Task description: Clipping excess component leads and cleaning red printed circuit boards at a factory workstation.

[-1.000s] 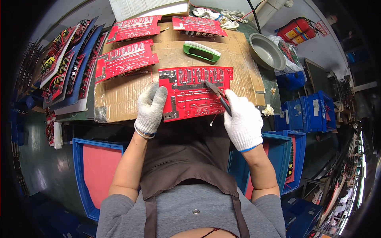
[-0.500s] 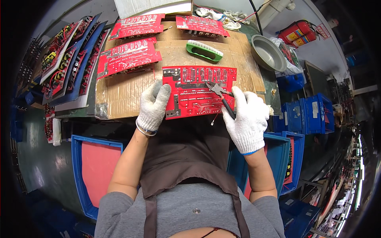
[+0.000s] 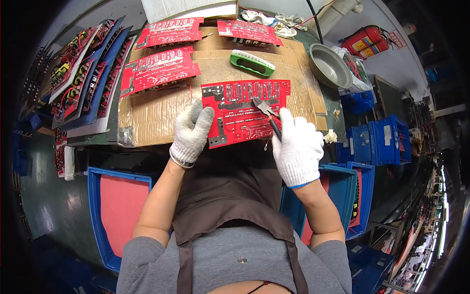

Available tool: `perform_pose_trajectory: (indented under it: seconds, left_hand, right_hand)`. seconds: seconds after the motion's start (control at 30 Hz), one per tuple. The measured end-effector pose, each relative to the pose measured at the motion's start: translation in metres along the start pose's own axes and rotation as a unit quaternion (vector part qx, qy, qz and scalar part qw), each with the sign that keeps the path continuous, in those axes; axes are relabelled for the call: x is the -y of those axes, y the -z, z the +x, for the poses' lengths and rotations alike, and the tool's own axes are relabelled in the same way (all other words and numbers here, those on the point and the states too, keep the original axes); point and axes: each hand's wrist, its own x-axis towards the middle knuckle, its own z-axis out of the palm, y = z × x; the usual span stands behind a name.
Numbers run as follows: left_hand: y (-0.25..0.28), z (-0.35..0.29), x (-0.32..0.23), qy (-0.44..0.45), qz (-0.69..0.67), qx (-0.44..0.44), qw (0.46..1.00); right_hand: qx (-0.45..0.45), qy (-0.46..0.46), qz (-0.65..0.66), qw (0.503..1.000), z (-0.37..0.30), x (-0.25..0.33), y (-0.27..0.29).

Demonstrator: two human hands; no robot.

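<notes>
Left fingers [image 3: 204, 119] gripping circuit board [image 3: 241, 116], right fingers [image 3: 287, 122] holding pliers [image 3: 266, 109]

Worn on the head, the left of two side-by-side fisheye cameras looked steeply down past the wearer's apron [image 3: 227, 208] to the counter [image 3: 335, 98] ahead, catching the left hand [image 3: 192, 133] and the right hand [image 3: 298, 151] near mid-frame from close above. Forearms [image 3: 160, 206] entered from the lower edge; the wide, upright view reached fire extinguishers [image 3: 364, 40] at upper right, straight edges curving toward its dark rim.
</notes>
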Motion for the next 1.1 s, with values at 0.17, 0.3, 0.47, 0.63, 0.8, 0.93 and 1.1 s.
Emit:
perform_pose_trajectory:
  seconds: [0.17, 0.3, 0.47, 0.63, 0.8, 0.93, 1.1]
  left_hand:
    - [0.006, -0.002, 0.004, -0.015, 0.054, 0.01, 0.998]
    - [0.001, 0.0, 0.0, 0.003, 0.018, 0.01, 1.0]
    - [0.003, -0.001, -0.001, 0.009, 0.012, 0.007, 1.0]
    - [0.003, 0.001, 0.006, -0.001, 0.015, 0.003, 1.0]
    - [0.003, 0.002, 0.008, -0.006, 0.02, 0.0, 1.0]
    - [0.001, 0.004, 0.004, 0.004, 0.013, -0.004, 1.0]
    - [0.002, 0.004, 0.003, 0.005, 0.021, 0.0, 1.0]
  right_hand:
    - [-0.022, -0.092, 0.247, 0.964, -0.004, -0.016, -0.02]
    - [-0.039, -0.093, 0.253, 0.962, -0.009, -0.021, -0.02]
    - [-0.07, 0.012, 0.154, 0.985, -0.005, -0.014, -0.005]
    - [-0.072, 0.043, 0.105, 0.991, 0.003, -0.001, 0.001]
    - [-0.088, 0.058, 0.076, 0.991, 0.011, 0.003, -0.004]
    - [-0.03, 0.03, 0.156, 0.987, 0.014, -0.002, -0.021]
    - [-0.059, -0.007, 0.237, 0.97, 0.01, -0.007, -0.029]
